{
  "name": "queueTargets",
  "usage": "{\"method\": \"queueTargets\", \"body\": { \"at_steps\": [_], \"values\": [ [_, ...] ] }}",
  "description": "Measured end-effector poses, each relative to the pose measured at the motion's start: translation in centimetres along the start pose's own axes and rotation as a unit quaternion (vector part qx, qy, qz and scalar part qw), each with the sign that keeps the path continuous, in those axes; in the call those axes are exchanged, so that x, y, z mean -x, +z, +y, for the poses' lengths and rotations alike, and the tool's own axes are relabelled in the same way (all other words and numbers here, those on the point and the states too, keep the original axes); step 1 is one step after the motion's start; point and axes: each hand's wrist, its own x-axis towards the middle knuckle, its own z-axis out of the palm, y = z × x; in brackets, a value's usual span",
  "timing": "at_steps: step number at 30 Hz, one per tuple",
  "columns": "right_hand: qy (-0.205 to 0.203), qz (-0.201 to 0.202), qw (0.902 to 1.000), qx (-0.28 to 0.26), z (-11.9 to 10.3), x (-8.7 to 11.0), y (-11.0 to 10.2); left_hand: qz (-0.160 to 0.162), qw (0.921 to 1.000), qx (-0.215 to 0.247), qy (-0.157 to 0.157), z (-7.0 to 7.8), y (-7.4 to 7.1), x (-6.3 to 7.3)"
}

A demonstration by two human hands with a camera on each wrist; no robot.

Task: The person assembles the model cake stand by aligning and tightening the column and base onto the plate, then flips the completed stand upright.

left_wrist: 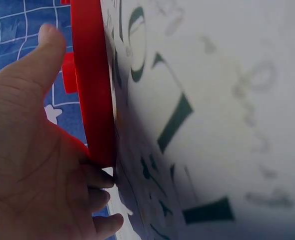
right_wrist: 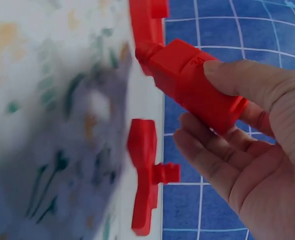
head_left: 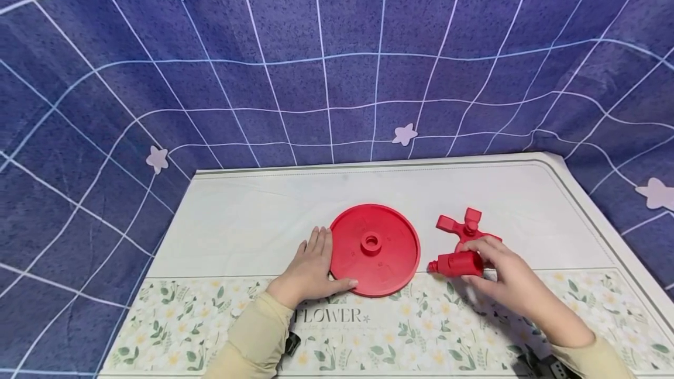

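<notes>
A round red disc [head_left: 376, 221] with a low rim and a raised hollow hub lies flat on the table. My left hand [head_left: 314, 274] rests at its left edge, fingers straight and thumb over the near rim. In my right hand [head_left: 508, 274], thumb and fingers pinch a red plastic post [right_wrist: 187, 82] with a thick body, an open hollow end and a narrow stepped tip. The tip points left, toward the disc. Just behind the right hand, a red branched base [head_left: 470, 224] with flat-ended arms and a central peg lies on the table, partly covered by that hand.
The table [head_left: 253, 215] has a white cover with a flower-printed band [head_left: 184, 320] along the front. A blue-purple curtain [head_left: 347, 81] with a white grid and stars hangs behind and at both sides. The table's raised right edge [head_left: 605, 233] borders the work area.
</notes>
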Motion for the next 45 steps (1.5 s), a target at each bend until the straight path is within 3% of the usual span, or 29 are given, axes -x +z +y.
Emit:
{"method": "queueTargets", "body": {
  "at_steps": [11,19,33,45],
  "values": [
    [-0.018,0.018,0.9959,-0.087,-1.8,-3.3,1.1,-0.009,0.9994,0.028,-0.018,0.5,-0.2,0.2],
    [-0.004,0.033,0.9956,-0.087,-2.9,-5.9,2.8,-0.014,0.9986,0.046,-0.021,0.7,-0.3,0.1],
    [-0.006,-0.003,0.9937,-0.112,-5.5,-10.1,5.0,-0.023,0.998,0.054,-0.025,0.5,-0.2,0.2],
    [-0.052,-0.029,0.9959,-0.068,-6.3,-11.5,6.1,-0.025,0.9977,0.055,-0.03,0.4,-0.2,0.2]
  ]
}}
